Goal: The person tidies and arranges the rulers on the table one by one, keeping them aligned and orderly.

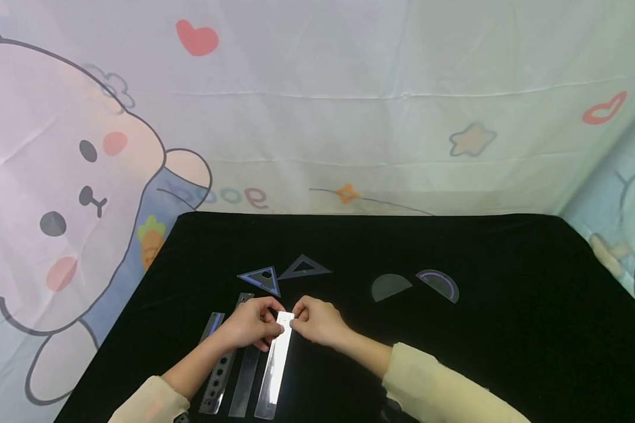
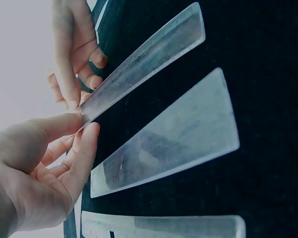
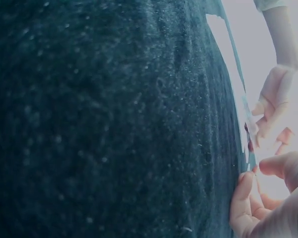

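A clear plastic ruler (image 1: 274,373) lies lengthwise toward me on the black cloth, bright with glare. My left hand (image 1: 251,323) pinches its far end between thumb and fingers on the left side. At the right edge of that same end, my right hand (image 1: 320,321) pinches it with thumb and forefinger. In the left wrist view, the ruler (image 2: 149,57) runs away from both hands. Close beside it lies a second clear ruler (image 1: 243,385), partly hidden by my left hand. Further left is a ruler with a row of round holes (image 1: 217,379), partly covered by my left forearm.
Beyond the hands lie a blue-edged set square (image 1: 275,283) and a second, greyer set square (image 1: 317,270). Farther right are a plain protractor (image 1: 391,288) and one with a purple arc (image 1: 444,279). A patterned curtain (image 1: 349,117) hangs behind the black-covered table (image 1: 508,329).
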Demonstrator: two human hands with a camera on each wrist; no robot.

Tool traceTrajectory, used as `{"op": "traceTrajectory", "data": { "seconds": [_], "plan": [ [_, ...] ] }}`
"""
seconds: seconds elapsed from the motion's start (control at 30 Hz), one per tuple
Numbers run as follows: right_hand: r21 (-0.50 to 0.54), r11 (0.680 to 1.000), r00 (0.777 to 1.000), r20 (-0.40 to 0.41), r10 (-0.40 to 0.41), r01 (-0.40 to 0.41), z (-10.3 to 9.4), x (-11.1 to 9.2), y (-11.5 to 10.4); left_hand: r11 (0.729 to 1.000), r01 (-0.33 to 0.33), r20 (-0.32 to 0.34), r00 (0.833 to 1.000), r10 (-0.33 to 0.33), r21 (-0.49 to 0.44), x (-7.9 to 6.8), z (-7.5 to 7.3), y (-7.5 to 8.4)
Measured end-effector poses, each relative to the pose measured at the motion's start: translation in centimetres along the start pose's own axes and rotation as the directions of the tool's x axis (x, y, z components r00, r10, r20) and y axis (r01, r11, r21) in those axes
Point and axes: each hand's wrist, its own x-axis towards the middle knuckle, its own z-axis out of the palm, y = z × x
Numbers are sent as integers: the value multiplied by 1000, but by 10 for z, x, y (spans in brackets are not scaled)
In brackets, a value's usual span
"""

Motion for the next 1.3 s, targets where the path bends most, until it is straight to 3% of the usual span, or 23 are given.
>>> {"op": "traceTrajectory", "data": {
  "seconds": [0.33, 0.57, 0.8, 1.07, 1.3],
  "plan": [
    [-116, 992, 998, -4, -59, 58, 2, 0, -3, 989, -17, -23, 1000, 20, 144, -1, -3, 0],
    [-150, 986, 997, -9, -72, 70, 4, 2, -2, 962, -32, -51, 998, 48, 271, 1, -3, -2],
    [-221, 971, 996, -13, -90, 85, 6, 1, -1, 893, -28, -108, 990, 85, 448, 2, -1, -1],
    [-317, 944, 994, -32, -104, 89, 8, 1, 0, 793, 2, -162, 979, 122, 609, 3, 1, -1],
    [-340, 936, 994, -33, -106, 89, 9, 3, 1, 768, -24, -154, 975, 160, 640, 2, 0, -2]
  ]
}}
